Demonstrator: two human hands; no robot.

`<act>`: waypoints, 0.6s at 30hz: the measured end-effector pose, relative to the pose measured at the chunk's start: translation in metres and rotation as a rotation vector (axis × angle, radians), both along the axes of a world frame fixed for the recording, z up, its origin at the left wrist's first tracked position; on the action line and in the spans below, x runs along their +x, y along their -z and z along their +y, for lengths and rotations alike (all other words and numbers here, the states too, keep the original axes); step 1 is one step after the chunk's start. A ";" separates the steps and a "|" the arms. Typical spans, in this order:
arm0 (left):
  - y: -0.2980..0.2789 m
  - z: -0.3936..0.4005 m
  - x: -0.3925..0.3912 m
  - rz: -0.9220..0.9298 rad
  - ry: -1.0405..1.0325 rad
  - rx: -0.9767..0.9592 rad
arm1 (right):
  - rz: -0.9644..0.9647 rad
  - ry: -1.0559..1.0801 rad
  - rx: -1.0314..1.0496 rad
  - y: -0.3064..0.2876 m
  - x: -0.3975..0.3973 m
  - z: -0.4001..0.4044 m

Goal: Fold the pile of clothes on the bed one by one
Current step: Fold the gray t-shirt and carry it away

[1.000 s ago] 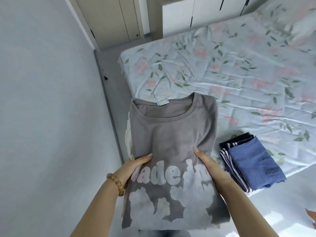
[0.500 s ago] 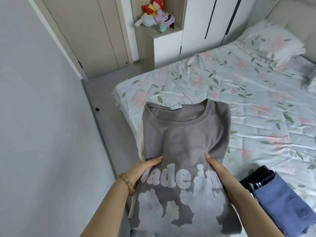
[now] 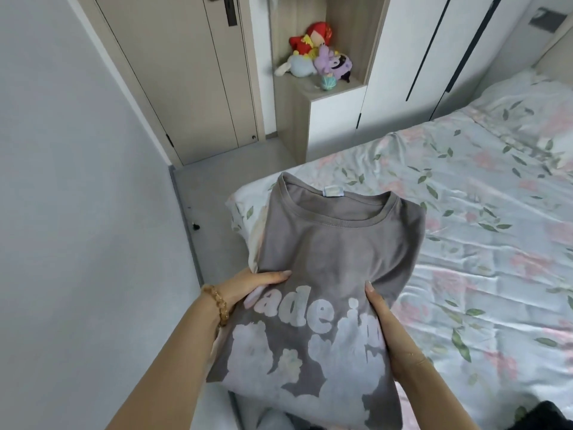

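A folded grey T-shirt (image 3: 335, 249) with white lettering and a white print is held up over the near left corner of the floral bed (image 3: 465, 212), neckline pointing away from me. My left hand (image 3: 248, 285) grips its left edge, thumb on top and fingers hidden beneath. On the right edge my right hand (image 3: 384, 318) grips the same way, thumb lying on the print. A cream layer shows under the shirt's left side.
A dark garment (image 3: 548, 417) peeks in at the bottom right corner. Plush toys (image 3: 316, 60) sit in a niche beside the white wardrobe (image 3: 409, 57). A closed door (image 3: 186, 72) and a strip of grey floor (image 3: 210, 187) lie left of the bed, along the wall.
The view has tilted up toward the door and wardrobe. The shirt stays held in both hands and sits nearer the bed's corner. The folded blue stack has slid out of sight.
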State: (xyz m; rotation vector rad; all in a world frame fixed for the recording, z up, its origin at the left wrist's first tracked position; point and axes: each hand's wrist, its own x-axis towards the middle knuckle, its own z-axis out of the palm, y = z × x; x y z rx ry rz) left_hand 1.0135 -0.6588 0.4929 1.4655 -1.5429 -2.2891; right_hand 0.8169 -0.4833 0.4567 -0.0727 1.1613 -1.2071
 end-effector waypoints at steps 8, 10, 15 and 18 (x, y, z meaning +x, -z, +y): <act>-0.003 -0.115 -0.055 -0.051 0.040 0.026 | -0.036 0.041 -0.027 0.014 -0.047 -0.105; 0.004 -0.156 -0.071 -0.073 0.079 0.031 | -0.040 0.077 -0.020 0.028 -0.060 -0.139; 0.033 -0.286 -0.119 -0.116 0.227 0.057 | -0.017 0.221 -0.002 0.058 -0.081 -0.243; 0.044 -0.370 -0.157 -0.102 0.354 0.076 | -0.004 0.379 0.021 0.071 -0.089 -0.309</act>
